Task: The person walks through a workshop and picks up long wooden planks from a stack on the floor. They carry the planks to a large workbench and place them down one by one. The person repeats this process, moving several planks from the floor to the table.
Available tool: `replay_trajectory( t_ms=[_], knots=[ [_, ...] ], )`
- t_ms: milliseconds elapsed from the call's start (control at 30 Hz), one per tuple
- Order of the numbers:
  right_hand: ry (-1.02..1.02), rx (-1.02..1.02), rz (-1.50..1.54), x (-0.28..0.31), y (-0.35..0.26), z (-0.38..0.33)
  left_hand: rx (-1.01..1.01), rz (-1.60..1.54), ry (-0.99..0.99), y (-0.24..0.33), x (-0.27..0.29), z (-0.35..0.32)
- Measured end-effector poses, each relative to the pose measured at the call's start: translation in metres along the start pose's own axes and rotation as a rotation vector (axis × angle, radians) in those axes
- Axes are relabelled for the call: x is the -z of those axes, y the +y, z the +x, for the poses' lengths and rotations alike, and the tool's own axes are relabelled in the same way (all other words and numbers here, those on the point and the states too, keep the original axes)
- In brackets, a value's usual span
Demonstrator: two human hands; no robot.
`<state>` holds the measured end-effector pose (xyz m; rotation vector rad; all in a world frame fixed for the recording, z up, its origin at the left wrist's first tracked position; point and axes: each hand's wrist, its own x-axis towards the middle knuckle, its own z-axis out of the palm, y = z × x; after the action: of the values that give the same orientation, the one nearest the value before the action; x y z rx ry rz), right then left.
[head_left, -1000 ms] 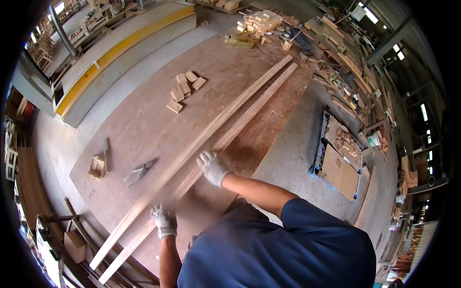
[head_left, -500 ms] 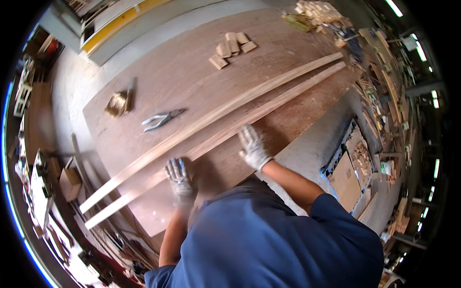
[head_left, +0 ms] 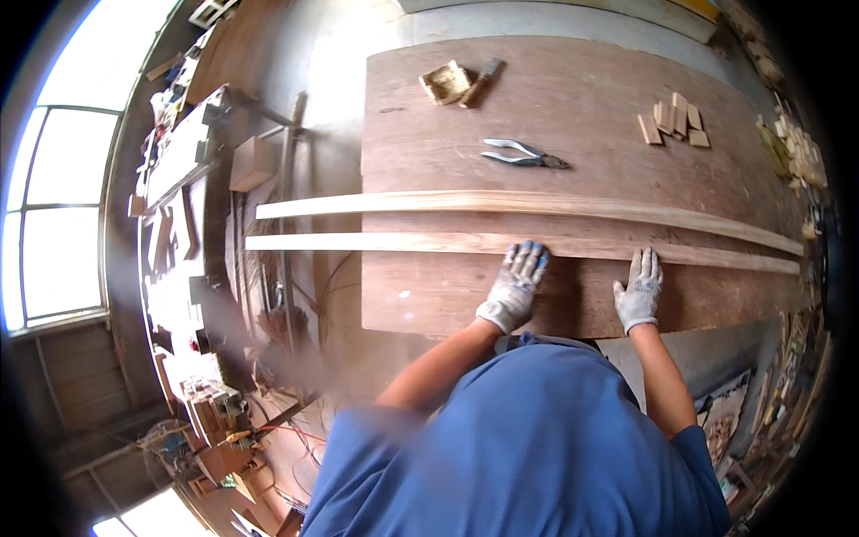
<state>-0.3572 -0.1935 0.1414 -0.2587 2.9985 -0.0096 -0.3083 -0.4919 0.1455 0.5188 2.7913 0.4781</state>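
1. Room: a workshop with a concrete floor [head_left: 331,54]; a bright window [head_left: 54,215] lies at 9 o'clock, and a cluttered workbench [head_left: 179,161] with tools stands between it and the surface.
2. Surface [head_left: 582,98]: a large brown plywood sheet filling the upper centre, its long edges bent by the lens.
3. Far strip [head_left: 537,202]: a long pale wooden strip running from 9 to 3 o'clock across the surface, overhanging its left edge.
4. Near strip [head_left: 394,242]: a second long strip just beside the first, on the person's side, also overhanging at the left.
5. Left hand [head_left: 514,286]: gloved, flat and spread, fingertips resting on the near strip near the centre.
6. Right hand [head_left: 639,288]: gloved, flat and spread on the surface, fingertips at the near strip's edge; neither hand grips anything.
7. Small wooden blocks [head_left: 673,121]: a loose cluster at 2 o'clock.
8. Pliers [head_left: 523,155]: lying at 12 o'clock, beyond the far strip.
9. Small wooden tray [head_left: 445,82]: at 11 o'clock; contents cannot be told; a short tool [head_left: 481,82] lies touching it.
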Motion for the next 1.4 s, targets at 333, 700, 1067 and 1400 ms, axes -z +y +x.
replay_trajectory(
  t_ms=[333, 700, 1067, 1400],
  knots=[
    [0.005, 0.183, 0.011, -0.003, -0.017, 0.021, 0.061, 0.037, 0.075, -0.022, 0.009, 0.011],
    [-0.165, 0.187, -0.223, 0.026, -0.012, 0.043, 0.123, -0.272, 0.035, -0.079, 0.049, -0.033],
    [-0.151, 0.354, 0.093, 0.016, -0.098, -0.022, -0.013, 0.097, -0.013, -0.146, 0.063, -0.127],
    [-0.071, -0.068, 0.104, -0.005, -0.014, -0.057, 0.203, 0.3, -0.356, -0.119, 0.089, -0.112]
  ],
)
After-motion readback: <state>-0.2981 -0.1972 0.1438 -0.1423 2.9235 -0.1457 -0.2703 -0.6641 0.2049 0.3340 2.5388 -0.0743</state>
